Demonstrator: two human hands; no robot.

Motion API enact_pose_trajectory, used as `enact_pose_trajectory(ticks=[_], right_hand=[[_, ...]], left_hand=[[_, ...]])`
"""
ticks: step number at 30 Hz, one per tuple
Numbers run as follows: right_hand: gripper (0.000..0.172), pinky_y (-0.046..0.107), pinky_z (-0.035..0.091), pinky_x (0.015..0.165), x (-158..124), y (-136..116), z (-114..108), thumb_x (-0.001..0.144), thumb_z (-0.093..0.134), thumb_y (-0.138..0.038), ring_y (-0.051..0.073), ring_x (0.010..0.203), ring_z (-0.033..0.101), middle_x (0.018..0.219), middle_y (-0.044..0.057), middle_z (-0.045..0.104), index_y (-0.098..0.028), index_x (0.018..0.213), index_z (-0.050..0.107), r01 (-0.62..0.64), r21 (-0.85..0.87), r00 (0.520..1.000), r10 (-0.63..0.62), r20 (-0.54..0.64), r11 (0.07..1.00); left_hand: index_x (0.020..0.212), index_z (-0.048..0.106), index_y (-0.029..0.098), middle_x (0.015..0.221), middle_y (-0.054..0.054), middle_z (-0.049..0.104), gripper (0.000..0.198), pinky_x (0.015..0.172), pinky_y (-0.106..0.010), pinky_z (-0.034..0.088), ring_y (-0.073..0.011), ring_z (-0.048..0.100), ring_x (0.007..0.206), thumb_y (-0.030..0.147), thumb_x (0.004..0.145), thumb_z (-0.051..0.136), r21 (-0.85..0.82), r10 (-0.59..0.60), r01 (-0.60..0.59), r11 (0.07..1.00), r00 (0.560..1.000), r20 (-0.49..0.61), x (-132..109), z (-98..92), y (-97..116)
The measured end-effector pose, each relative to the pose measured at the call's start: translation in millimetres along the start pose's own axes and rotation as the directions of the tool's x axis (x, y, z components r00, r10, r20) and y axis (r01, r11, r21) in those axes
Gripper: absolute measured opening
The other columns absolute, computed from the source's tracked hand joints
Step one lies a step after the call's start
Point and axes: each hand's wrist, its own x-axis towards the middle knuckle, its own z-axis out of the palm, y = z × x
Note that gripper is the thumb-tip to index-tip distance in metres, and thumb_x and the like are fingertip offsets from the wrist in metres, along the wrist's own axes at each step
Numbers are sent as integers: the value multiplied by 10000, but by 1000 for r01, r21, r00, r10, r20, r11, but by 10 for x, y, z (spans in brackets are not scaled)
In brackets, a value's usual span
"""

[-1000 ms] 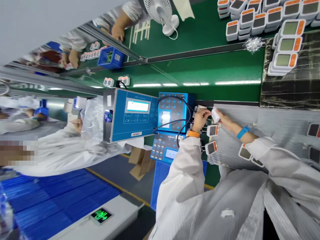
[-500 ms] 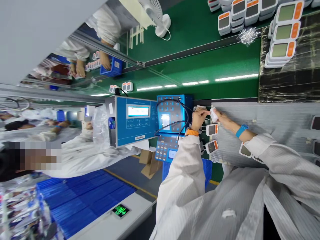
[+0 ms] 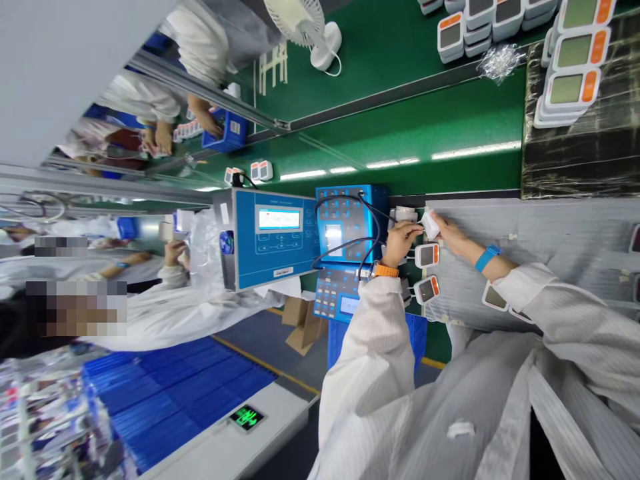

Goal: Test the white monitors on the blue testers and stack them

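My right hand (image 3: 450, 233), below a blue wrist strap, grips a small white device (image 3: 430, 225) over the grey mat's left edge. From the left, my left hand (image 3: 401, 241), with an orange watch band at its wrist, has thumb and finger pinched together against the device's side. What sits in that pinch is too small to make out. Just below my hands lie two white devices with dark screens and orange strips, an upper one (image 3: 427, 255) and a lower one (image 3: 426, 289), each with a short white lead on its left side. Behind my left hand are white blocks (image 3: 406, 214).
Left of my hands stand blue instruments (image 3: 350, 223) with black cables and a larger blue meter (image 3: 273, 237). Stacked screen devices (image 3: 570, 90) rest on a black wrapped block (image 3: 620, 153). A white fan (image 3: 325, 50) stands at the back. Co-workers in white sit at left.
The view has shifted slightly. The white device in my right hand has tilted a little, and my left fingers remain pinched at its side.
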Motion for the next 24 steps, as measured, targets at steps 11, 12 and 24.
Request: enact_pose_trajectory(ticks=[11, 12, 24], right_hand=[[376, 251, 513, 799, -83, -39, 46, 1070, 550, -489, 148, 858, 630, 909, 36, 736, -155, 1028, 715, 1, -21, 1000, -1, -3, 1000], [375, 255, 513, 799, -80, -33, 50, 1068, 550, -487, 148, 852, 632, 909, 34, 737, -155, 1026, 719, 4, -19, 1000, -4, -11, 1000], [534, 276, 547, 790, -1, 54, 22, 927, 633, -708, 170, 845, 677, 921, 35, 763, -189, 965, 753, 61, -69, 998, -61, -1, 996]], left_hand=[[925, 805, 216, 971, -65, 749, 105, 825, -349, 572, -218, 694, 957, 277, 981, 742, -68, -80, 76, 995, 995, -55, 3, 66, 110], [914, 801, 215, 961, -64, 748, 109, 838, -356, 572, -220, 693, 957, 278, 981, 742, -66, -80, 77, 995, 995, -53, 9, 64, 130], [883, 788, 213, 922, -59, 749, 132, 928, -395, 562, -225, 689, 979, 242, 991, 718, -93, -39, 33, 995, 997, -62, 2, 54, 184]])
